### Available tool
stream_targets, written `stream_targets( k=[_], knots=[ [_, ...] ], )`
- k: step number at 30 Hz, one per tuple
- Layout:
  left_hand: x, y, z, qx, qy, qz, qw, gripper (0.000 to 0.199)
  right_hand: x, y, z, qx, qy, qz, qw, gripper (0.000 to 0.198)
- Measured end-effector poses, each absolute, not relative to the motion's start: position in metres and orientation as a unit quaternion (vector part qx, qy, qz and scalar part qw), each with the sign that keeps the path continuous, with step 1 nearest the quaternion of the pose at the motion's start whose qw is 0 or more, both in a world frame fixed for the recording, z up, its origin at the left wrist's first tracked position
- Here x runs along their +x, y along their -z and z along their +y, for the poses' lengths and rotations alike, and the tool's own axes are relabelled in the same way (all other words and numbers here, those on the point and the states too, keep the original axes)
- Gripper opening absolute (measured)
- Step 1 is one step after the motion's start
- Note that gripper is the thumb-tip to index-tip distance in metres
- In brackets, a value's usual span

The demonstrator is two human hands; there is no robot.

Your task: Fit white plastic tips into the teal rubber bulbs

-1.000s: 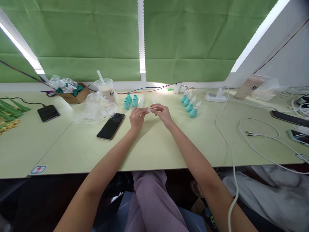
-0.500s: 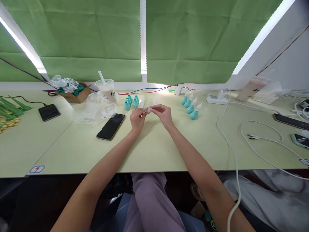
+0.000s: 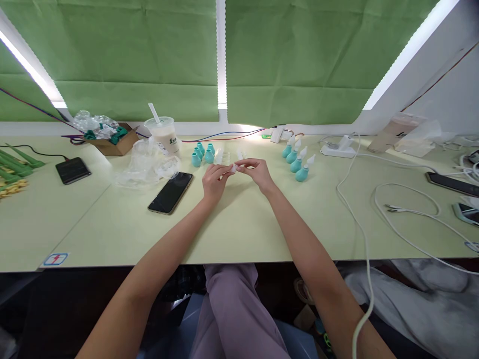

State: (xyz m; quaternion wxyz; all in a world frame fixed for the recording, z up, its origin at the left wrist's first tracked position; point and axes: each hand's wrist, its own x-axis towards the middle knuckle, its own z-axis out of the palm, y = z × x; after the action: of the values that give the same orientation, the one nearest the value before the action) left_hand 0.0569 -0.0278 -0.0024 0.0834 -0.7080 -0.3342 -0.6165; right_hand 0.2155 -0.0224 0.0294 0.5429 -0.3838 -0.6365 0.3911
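Over the middle of the table, my left hand and my right hand meet fingertip to fingertip. Both pinch one small white plastic piece, partly covered by the fingers. Just behind the hands lie several clear and whitish small parts; my hands hide some of them. To the left stand several open-necked teal rubber bulbs. On the right, a row of several teal bulbs carries pointed whitish nozzles.
Left of my hands lie a black phone and a crumpled clear plastic bag, with a drink cup behind. A cardboard box sits farther left. A white power strip and a long white cable occupy the right side.
The white piece and my fingertips have shifted slightly right, with the right hand turned a little. The whole view has tilted slightly; both hands keep their pinch.
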Motion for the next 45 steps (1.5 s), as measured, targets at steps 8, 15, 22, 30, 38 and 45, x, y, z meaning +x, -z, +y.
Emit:
stream_targets(
  k=[8,15,22,30,38,45],
  knots=[
    [0.058,0.006,-0.027,-0.708,0.613,-0.340,0.084,0.009,0.227,-0.033,-0.023,-0.380,-0.426,-0.661,0.487,0.027],
    [0.057,0.004,-0.026,-0.711,0.611,-0.336,0.089,0.011,0.222,-0.032,-0.024,-0.392,-0.420,-0.637,0.514,0.025],
    [0.056,0.005,-0.025,-0.724,0.593,-0.329,0.127,0.011,0.222,-0.028,-0.021,-0.407,-0.449,-0.615,0.504,0.034],
    [0.054,0.011,-0.020,-0.745,0.573,-0.313,0.136,0.013,0.226,-0.028,-0.024,-0.431,-0.499,-0.589,0.467,0.030],
    [0.053,0.012,-0.019,-0.749,0.571,-0.306,0.140,0.014,0.230,-0.025,-0.023,-0.412,-0.525,-0.590,0.455,0.029],
    [0.052,0.008,-0.022,-0.747,0.571,-0.306,0.152,0.013,0.224,-0.019,-0.024,-0.401,-0.539,-0.568,0.475,0.034]
  ],
)
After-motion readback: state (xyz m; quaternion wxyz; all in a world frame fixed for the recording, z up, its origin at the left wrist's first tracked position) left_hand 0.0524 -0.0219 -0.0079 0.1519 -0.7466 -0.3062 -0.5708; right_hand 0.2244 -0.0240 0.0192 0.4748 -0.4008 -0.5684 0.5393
